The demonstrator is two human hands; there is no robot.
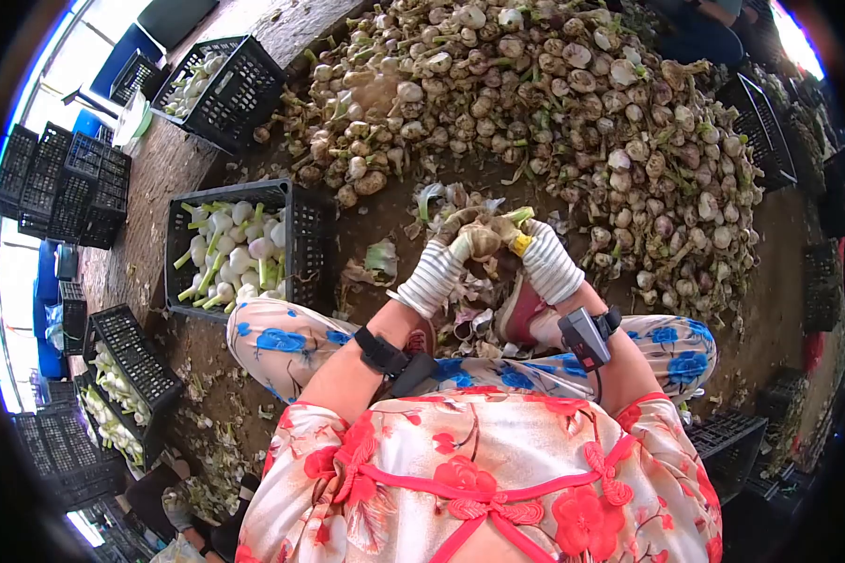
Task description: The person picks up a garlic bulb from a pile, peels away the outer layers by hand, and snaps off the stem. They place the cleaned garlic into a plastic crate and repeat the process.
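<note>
Front blocked by a large heap of brown unpeeled garlic bulbs. Left bounded by a black plastic crate of white garlic. The narrow, littered dirt floor between them is passable.

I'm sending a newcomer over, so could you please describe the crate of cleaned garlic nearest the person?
From the big garlic pile, look toward the person's left knee. The black crate there holds white bulbs with green stems; the other crates stand farther off.
</note>
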